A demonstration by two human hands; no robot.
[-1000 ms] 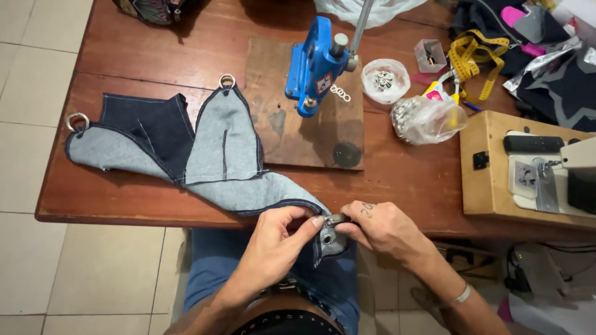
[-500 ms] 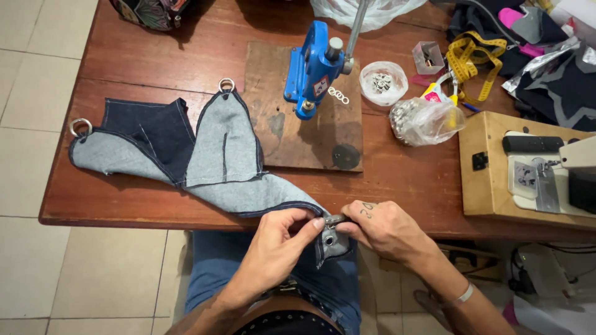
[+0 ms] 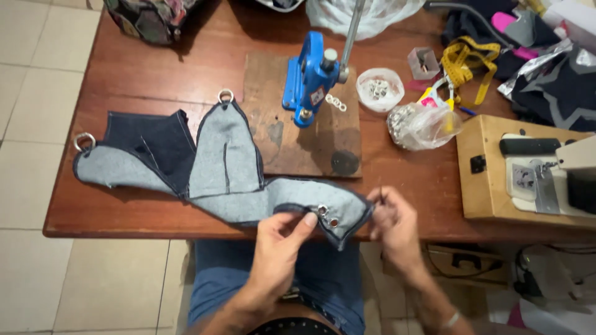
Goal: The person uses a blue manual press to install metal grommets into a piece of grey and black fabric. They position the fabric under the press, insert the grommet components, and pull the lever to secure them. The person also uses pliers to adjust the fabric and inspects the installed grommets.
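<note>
A grey-and-dark denim piece (image 3: 226, 164) lies spread over the front of the wooden table (image 3: 143, 74), with metal rings at its left tip (image 3: 84, 141) and top tip (image 3: 225, 95). Its right end hangs over the table edge and carries two small metal eyelets (image 3: 328, 215). My left hand (image 3: 279, 245) pinches this end from below, thumb right beside the eyelets. My right hand (image 3: 394, 226) grips the cloth's right corner, and a thin dark sliver sticks up from its fingers.
A blue hand press (image 3: 310, 77) stands on a wooden board (image 3: 292, 139) behind the cloth. A small bowl of eyelets (image 3: 380, 90), a plastic bag of metal parts (image 3: 422, 124) and a yellow tape measure (image 3: 462, 65) lie right of it. A sewing machine (image 3: 534, 174) sits far right.
My hands have drawn apart, the right one moving right. The bunched cloth end is now stretched flat between them, showing the two eyelets.
</note>
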